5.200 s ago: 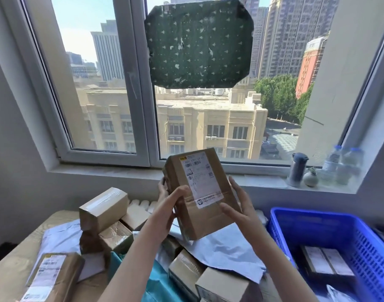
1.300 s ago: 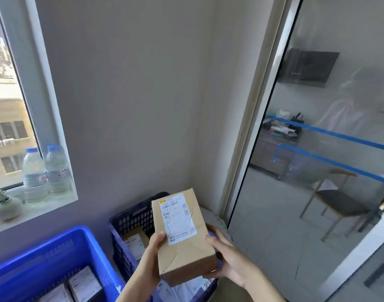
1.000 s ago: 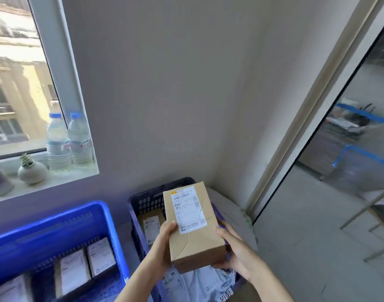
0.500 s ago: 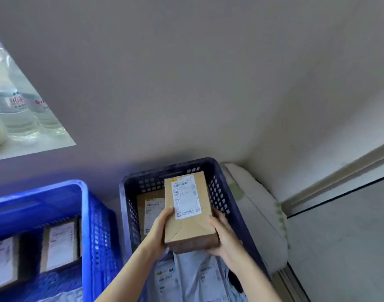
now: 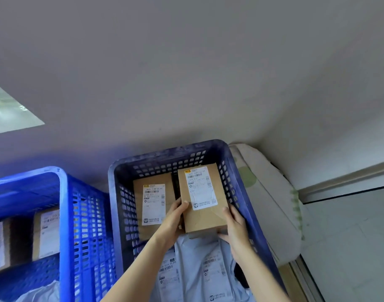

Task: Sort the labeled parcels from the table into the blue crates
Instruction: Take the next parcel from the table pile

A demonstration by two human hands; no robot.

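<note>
brown parcel (image 5: pixel 200 199) gripped at lower centre by left hand (image 5: pixel 172 219) and right hand (image 5: pixel 234 227), inside dark blue crate (image 5: pixel 247 192).

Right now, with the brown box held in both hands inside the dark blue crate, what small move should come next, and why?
Probably lower the brown box the last bit and let go. The left hand and right hand grip its near end; it is inside the dark blue crate beside another labelled box, its near end over the grey mailers.
</note>
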